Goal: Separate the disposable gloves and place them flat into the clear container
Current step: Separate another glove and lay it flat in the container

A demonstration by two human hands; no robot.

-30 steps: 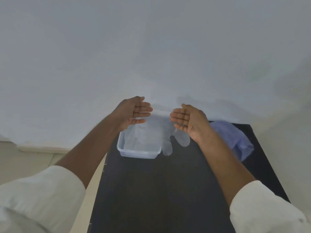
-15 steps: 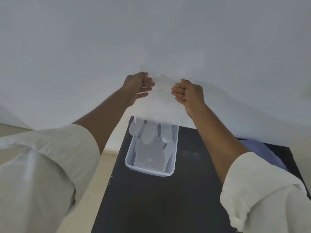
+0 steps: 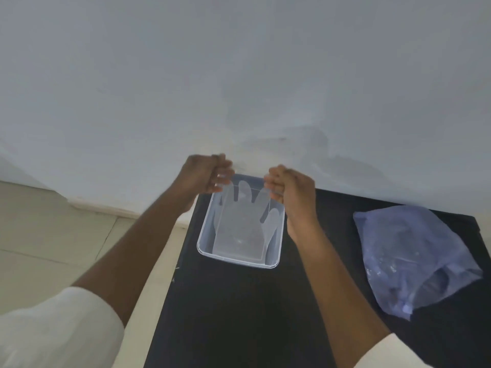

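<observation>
Both fists, left hand point(image 3: 206, 173) and right hand point(image 3: 291, 186), are seemingly pinching a clear glove point(image 3: 240, 221) over the container point(image 3: 276, 257), left of the blue bag point(image 3: 409, 258).

A plain pale grey-white wall point(image 3: 239, 75) fills the upper half of the frame. At lower left lies a beige tiled floor point(image 3: 53, 248) with a light skirting along the wall's foot. A black table point(image 3: 239, 314) occupies the lower centre and right.
</observation>
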